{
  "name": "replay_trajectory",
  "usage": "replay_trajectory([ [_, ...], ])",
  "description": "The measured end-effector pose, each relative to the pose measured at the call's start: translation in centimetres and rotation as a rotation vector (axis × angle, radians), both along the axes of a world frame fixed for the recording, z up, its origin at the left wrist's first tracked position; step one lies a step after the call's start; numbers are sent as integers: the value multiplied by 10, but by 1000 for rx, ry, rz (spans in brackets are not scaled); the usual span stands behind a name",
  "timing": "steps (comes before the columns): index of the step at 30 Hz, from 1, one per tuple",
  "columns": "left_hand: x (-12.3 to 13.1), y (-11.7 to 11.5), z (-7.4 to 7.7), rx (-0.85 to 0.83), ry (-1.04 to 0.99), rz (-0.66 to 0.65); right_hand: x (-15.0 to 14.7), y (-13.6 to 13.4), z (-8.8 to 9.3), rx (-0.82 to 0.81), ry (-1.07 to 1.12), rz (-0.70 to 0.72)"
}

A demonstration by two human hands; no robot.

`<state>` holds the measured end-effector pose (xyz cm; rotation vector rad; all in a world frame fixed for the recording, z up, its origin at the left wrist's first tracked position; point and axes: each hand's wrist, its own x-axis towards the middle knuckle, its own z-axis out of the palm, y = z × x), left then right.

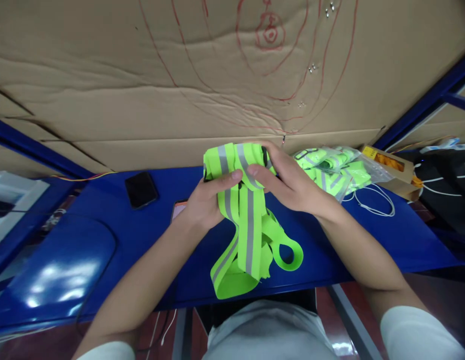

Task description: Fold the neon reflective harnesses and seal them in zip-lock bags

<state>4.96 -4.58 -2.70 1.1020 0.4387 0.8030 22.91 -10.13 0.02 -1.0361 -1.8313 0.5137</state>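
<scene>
A neon-green strap vest with grey reflective stripes (pixel 247 225) hangs bunched above the blue table (pixel 386 240). My left hand (pixel 205 200) grips its upper left part, thumb pressed across a striped band. My right hand (pixel 288 182) is closed over the upper right part, fingers curled round the folded bands. Loose loops of the vest droop down to the table's front edge.
A clear bag of more folded green vests (pixel 333 167) lies just right of my hands. A black phone (pixel 141 189) rests at the left; a second device peeks out behind my left wrist. A white cable (pixel 375 200) and a cardboard box (pixel 392 167) sit right. Cardboard sheet (pixel 179 75) stands behind.
</scene>
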Motion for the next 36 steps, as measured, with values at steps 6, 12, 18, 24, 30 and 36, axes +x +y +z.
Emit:
replay_trajectory([
  [6, 1, 0, 1, 2, 88, 44, 11, -1, 3, 44, -151, 82],
  [12, 1, 2, -1, 5, 64, -14, 15, -5, 8, 13, -87, -26],
  [18, 5, -5, -7, -19, 56, -332, 8, -23, 14, 207, -79, -215],
  [24, -2, -8, -4, 31, 78, -255, 17, -16, 7, 383, -307, 55],
  [30, -6, -3, 1, 3, 11, -198, 30, -13, 20, 310, -404, 182],
  [36, 1, -6, -2, -32, 70, -220, 40, -13, 24, -9, -98, 108],
])
